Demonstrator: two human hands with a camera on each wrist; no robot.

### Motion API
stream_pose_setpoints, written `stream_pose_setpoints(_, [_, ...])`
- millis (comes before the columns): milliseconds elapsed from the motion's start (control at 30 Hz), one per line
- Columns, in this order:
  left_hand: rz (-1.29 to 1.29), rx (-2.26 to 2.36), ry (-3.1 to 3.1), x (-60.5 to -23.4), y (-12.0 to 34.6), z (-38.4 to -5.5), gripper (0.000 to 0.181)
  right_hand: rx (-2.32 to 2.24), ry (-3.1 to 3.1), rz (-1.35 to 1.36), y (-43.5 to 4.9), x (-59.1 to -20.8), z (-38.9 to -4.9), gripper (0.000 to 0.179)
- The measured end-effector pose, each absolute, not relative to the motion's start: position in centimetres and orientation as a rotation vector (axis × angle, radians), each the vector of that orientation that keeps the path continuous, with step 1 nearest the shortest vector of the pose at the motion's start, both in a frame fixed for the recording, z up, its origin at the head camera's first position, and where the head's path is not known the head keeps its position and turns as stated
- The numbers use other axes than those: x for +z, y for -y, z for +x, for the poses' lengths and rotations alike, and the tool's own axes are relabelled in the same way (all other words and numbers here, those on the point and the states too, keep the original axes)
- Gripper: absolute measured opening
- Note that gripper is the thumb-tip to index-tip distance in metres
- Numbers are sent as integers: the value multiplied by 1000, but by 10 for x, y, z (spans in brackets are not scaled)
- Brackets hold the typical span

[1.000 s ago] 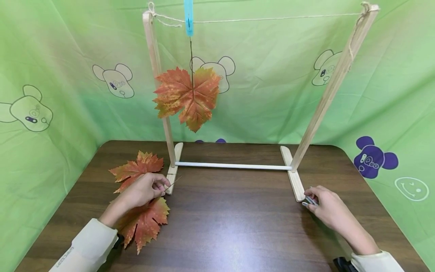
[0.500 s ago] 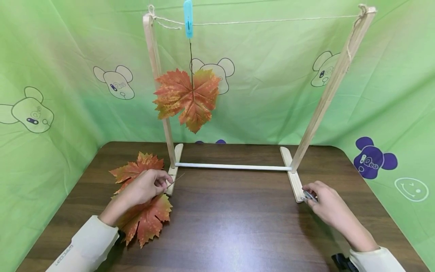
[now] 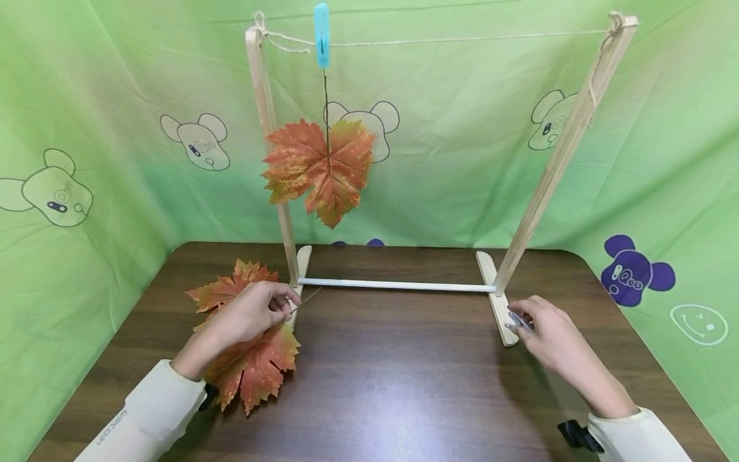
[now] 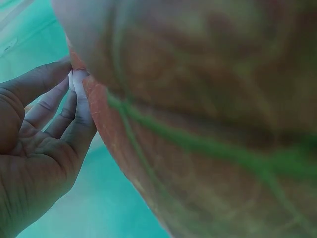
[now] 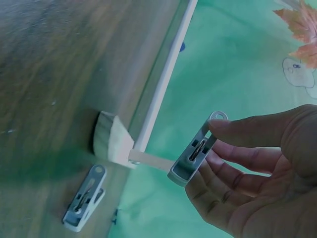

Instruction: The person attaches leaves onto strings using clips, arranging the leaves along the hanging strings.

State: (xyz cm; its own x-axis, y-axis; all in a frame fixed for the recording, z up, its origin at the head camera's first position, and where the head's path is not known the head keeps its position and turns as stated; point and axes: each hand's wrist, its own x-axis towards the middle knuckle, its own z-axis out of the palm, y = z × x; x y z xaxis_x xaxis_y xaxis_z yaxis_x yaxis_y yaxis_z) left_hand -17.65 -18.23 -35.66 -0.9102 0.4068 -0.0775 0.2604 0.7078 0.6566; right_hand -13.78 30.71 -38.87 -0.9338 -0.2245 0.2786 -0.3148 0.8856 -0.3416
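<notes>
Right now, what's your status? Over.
Left fingers pinch a leaf by its stem. Right fingers hold a gray clip. Possible obstacle: hung leaf, left on line.

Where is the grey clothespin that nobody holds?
In the right wrist view, the loose clothespin lies on the table at lower left, near a wooden foot, apart from the right hand.

The head view is bright, and a pale glare lies on the surface [image 3: 398, 404]. A soft shadow falls below the right hand [image 3: 551, 333]. Both wrist views are dimmer; in the left one, the near leaf [image 4: 213, 119] is strongly blurred.
</notes>
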Motion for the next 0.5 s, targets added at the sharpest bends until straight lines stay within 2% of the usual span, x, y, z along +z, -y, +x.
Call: stream_pose_setpoints(500, [537, 1036, -2681, -349, 167, -179, 21, 574, 2776, 424, -292, -372, -142, 29])
